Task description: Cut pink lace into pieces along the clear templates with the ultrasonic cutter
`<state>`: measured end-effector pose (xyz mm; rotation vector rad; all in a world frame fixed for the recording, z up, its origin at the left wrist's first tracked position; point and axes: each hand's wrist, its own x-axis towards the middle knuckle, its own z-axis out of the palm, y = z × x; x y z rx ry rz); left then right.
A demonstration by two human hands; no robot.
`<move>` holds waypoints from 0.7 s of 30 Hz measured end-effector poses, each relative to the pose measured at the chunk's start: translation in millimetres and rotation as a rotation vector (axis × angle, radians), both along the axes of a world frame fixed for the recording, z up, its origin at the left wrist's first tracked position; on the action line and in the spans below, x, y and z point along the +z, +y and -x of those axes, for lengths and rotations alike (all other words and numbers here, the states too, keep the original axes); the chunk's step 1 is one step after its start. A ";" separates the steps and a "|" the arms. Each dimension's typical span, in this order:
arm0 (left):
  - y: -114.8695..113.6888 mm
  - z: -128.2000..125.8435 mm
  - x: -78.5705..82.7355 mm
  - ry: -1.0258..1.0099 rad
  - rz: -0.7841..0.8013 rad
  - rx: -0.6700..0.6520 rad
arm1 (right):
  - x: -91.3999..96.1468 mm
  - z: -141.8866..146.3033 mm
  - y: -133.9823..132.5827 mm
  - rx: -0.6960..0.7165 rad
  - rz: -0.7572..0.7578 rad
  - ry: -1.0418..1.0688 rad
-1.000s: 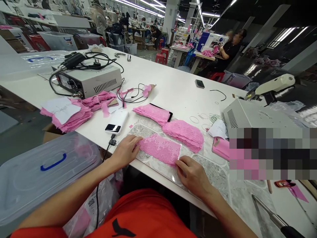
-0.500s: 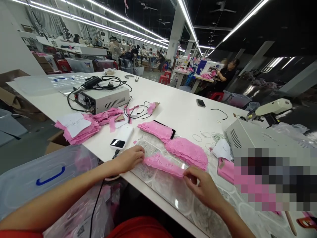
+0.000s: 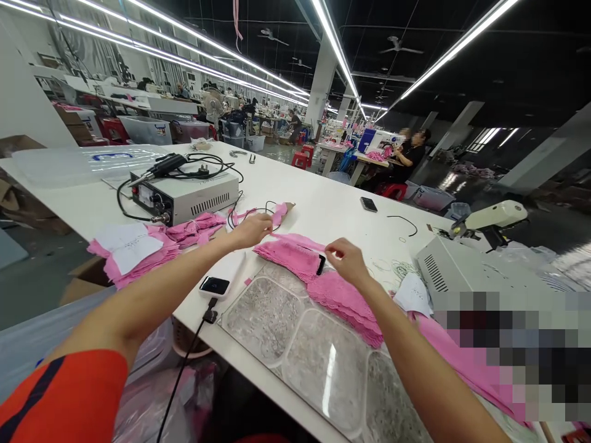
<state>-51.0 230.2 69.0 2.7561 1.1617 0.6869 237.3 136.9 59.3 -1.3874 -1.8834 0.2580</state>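
Pink lace piece (image 3: pixel 295 239) is stretched between two bare hands above a white table (image 3: pixel 323 197), over a stack of pink lace (image 3: pixel 289 255). The left hand (image 3: pixel 252 229) has its fingers pinched closed on one end; the right hand (image 3: pixel 346 261) has its fingers pinched closed on the other. A clear plastic tray (image 3: pixel 295 338) lies nearer the person, a white phone (image 3: pixel 217 284) just left of it
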 end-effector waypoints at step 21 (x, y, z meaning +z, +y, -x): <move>-85.9 -132.7 -49.5 0.029 0.236 -0.396 | -48.5 -74.2 -112.1 -0.117 0.225 0.050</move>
